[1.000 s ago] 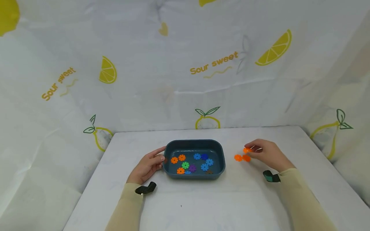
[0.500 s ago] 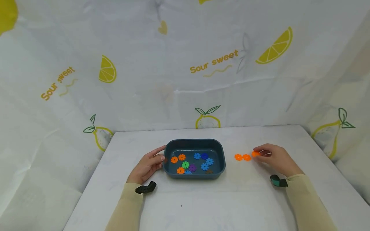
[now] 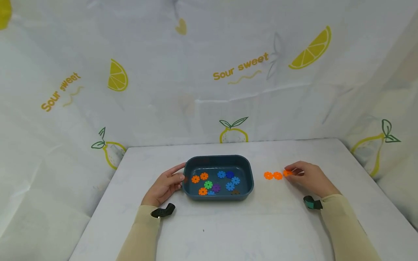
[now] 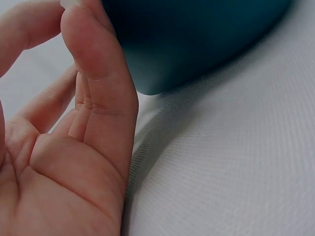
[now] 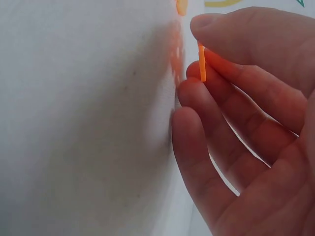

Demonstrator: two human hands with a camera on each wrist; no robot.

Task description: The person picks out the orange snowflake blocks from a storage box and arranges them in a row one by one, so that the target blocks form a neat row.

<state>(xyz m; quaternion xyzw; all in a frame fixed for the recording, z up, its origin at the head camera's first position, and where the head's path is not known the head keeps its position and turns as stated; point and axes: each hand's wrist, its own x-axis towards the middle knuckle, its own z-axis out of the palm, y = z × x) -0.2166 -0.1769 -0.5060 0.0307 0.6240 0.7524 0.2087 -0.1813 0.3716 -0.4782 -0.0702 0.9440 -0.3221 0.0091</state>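
A dark blue tray (image 3: 217,198) stands on the table, with several notched plastic building discs inside in orange, green, purple, blue and brown. At its left end my left hand (image 3: 163,186) grips the rim, thumb at the near side; the wrist view shows the tray's dark corner (image 4: 157,64) beside that hand. To the tray's right, my right hand (image 3: 310,177) pinches an orange building disc (image 5: 202,64) between thumb and fingers, edge-on in the right wrist view. Just left of it, two more orange discs, one outer (image 3: 268,175) and one inner (image 3: 278,175), lie flat side by side.
The white tabletop (image 3: 245,232) runs back to a hanging white cloth (image 3: 183,119) printed with lemons and lettering. Black bands, one left (image 3: 163,210) and one right (image 3: 312,203), sit at the wrists.
My right hand has moved right with its orange disc, away from above the other two, which now show side by side. The left hand keeps its place at the tray.
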